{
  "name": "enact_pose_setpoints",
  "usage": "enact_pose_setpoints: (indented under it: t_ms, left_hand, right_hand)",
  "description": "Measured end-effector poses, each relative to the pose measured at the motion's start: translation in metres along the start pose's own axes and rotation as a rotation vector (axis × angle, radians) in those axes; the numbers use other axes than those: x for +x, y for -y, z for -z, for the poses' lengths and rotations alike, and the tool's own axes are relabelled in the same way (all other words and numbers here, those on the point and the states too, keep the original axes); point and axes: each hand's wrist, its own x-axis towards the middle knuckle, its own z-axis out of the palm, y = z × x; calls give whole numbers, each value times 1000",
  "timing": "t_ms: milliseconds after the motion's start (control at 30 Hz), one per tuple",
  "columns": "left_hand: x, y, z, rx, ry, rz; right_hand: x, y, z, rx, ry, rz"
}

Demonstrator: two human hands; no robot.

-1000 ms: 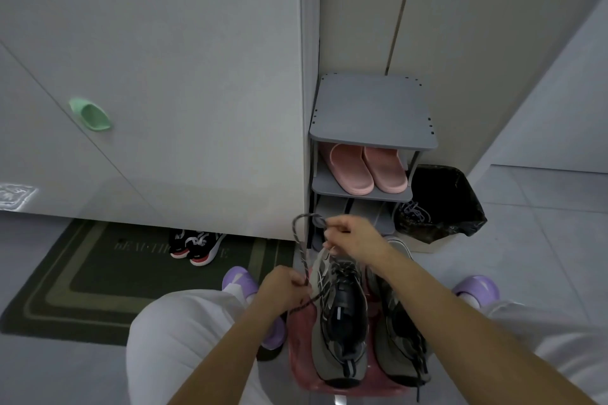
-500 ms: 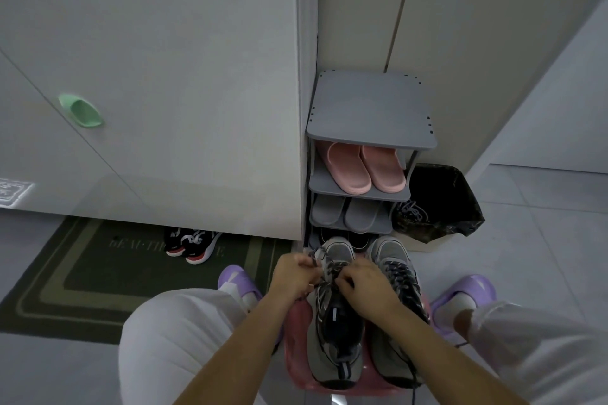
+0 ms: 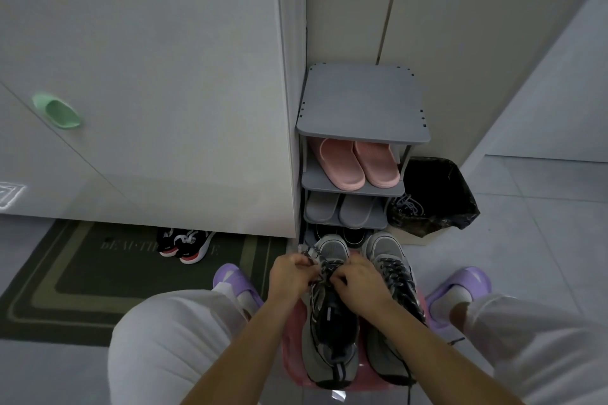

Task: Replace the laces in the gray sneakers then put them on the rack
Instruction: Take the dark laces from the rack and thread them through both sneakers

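My right hand (image 3: pixel 362 283) has dropped level with my left hand (image 3: pixel 289 276), both pinching the lace (image 3: pixel 324 269) above the left gray sneaker (image 3: pixel 332 335), which lies toe-away along the pink stool's (image 3: pixel 291 335) left edge.

The left sneaker (image 3: pixel 330 332) and the right sneaker (image 3: pixel 385 253) stand side by side on a stool (image 3: pixel 291 335), with their toes toward the rack (image 3: pixel 362 102) behind. Both hands, left hand (image 3: pixel 289 276) and right hand (image 3: pixel 362 283), pinch the lace (image 3: pixel 324 268) on the left sneaker. In the rack, the upper slippers (image 3: pixel 342 164) lie one shelf above the lower slippers (image 3: pixel 342 210). A bag (image 3: pixel 437 194) stands right of the rack, and a mat (image 3: pixel 82 273) lies to the left.
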Motion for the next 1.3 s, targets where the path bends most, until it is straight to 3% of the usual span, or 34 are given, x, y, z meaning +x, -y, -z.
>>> enact_pose_setpoints:
  t_ms: [400,600,667,867,1000,1100,1200,1300]
  left_hand:
    - [-4,7,-4,207,81,-68]
    - [-21,4,-3,136,72,-117]
    - [-25,11,1,136,124,-215]
    - [-15,19,9,508,340,-436]
    - [-18,14,9,486,332,-420]
    - [-16,19,12,467,300,-376]
    - [-14,24,10,450,313,-360]
    - [-15,25,8,474,320,-357]
  right_hand:
    - [6,6,-5,-65,15,-40]
    - [7,0,-12,120,-41,-98]
    - [7,-1,-12,179,-54,-120]
    - [7,-2,-5,163,-39,-90]
    - [-2,-8,12,-67,-140,-12]
    - [-5,-30,37,-103,-225,-106]
    - [-4,-49,63,-73,-181,-161]
    - [-5,-38,64,-3,-96,-96]
